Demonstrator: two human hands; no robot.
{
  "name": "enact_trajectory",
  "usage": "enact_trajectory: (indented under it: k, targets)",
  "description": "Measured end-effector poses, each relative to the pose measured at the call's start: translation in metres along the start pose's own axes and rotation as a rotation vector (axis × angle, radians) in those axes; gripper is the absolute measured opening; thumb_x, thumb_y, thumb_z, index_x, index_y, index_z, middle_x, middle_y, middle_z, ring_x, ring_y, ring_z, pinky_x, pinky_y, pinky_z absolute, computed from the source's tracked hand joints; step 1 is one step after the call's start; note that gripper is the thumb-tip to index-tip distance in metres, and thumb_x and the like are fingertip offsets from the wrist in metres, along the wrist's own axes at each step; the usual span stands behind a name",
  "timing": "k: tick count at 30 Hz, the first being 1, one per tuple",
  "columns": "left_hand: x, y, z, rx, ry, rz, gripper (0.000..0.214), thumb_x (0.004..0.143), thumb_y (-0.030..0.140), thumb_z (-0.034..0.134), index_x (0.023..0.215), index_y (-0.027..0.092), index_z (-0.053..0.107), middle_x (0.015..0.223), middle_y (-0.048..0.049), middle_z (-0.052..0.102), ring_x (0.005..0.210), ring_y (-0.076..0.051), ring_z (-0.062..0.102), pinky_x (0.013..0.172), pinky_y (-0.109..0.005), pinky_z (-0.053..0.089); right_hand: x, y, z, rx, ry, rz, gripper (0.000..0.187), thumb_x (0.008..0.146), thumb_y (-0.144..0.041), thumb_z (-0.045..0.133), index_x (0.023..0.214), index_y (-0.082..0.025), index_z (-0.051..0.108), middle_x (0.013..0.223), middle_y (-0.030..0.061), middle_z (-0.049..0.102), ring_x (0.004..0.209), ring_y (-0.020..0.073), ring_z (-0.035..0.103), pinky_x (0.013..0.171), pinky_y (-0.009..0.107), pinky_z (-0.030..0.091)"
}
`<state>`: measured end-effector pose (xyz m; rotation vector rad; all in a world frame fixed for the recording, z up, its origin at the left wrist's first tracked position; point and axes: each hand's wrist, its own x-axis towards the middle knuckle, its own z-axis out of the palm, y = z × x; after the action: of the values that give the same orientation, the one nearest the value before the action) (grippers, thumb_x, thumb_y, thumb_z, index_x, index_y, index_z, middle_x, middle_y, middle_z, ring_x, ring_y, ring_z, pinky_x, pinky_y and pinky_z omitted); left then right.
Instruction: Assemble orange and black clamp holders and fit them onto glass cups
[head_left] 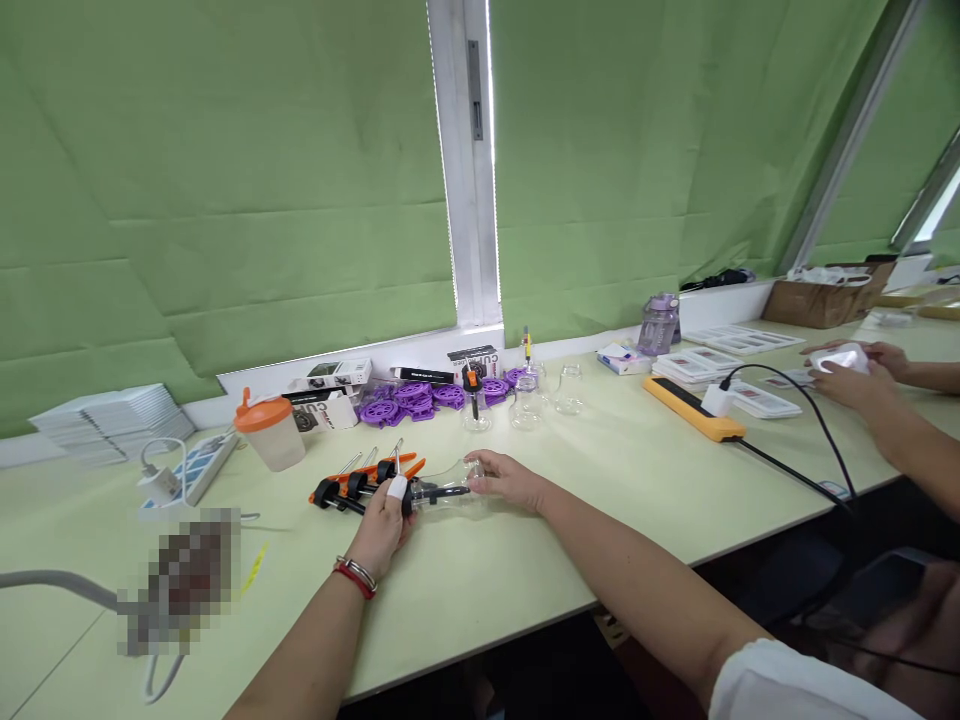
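Observation:
My left hand [379,535], a white covering on its thumb, is closed round a black cap with a dark rod. That rod reaches into a clear flask-shaped bottle [448,485] held lying sideways just above the table. Fingers of my right hand [514,482] grip the bottle's right end. Beside my left hand lie several black-and-orange tops [351,488] with rods and metal prongs. Farther back stands a similar clear bottle with a black-and-orange top [472,390] fitted. Other clear bottles [568,390] stand to its right, without tops.
Purple wheel-shaped parts [412,402] and small printed boxes [330,408] line the back. An orange-lidded cup [274,440] and a power strip [206,475] stand left. A yellow power strip [694,408] with a cable lies right, near another person's hands [862,380] holding something white.

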<state>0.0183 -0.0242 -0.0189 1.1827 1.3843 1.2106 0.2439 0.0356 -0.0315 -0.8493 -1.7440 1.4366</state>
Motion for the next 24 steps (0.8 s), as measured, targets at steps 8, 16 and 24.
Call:
enact_trajectory:
  k: [8,16,24]
  targets:
    - [0.003,-0.003,-0.003,0.023,0.053,-0.069,0.041,0.077,0.059,0.051,0.092,0.021,0.054,0.057,0.0044,0.050,0.041,-0.009,0.042,0.039,-0.018,0.025,-0.002,0.001,0.003,-0.054,0.000,-0.009,0.058,0.068,-0.050,0.072,0.115,-0.021,0.052,0.095,0.0030,0.058,0.092,0.0188,0.056,0.084,0.036,0.045]
    - [0.009,-0.008,-0.009,0.100,0.115,-0.001,0.034,0.079,0.042,0.050,0.103,0.019,0.057,0.064,0.0034,0.048,0.047,-0.010,0.047,0.040,-0.019,0.030,-0.012,-0.006,0.006,-0.318,0.022,-0.136,0.078,0.061,-0.043,0.079,0.125,-0.023,0.041,0.123,0.0089,0.045,0.118,0.0230,0.042,0.101,0.040,0.035]
    - [0.007,0.000,-0.006,0.013,0.096,-0.090,0.048,0.080,0.058,0.045,0.104,0.018,0.054,0.058,0.0050,0.045,0.042,-0.009,0.043,0.039,-0.018,0.025,-0.011,-0.011,0.020,-0.761,0.231,-0.485,0.071,0.051,-0.026,0.081,0.112,-0.023,0.044,0.122,0.0081,0.050,0.116,0.0275,0.042,0.101,0.045,0.032]
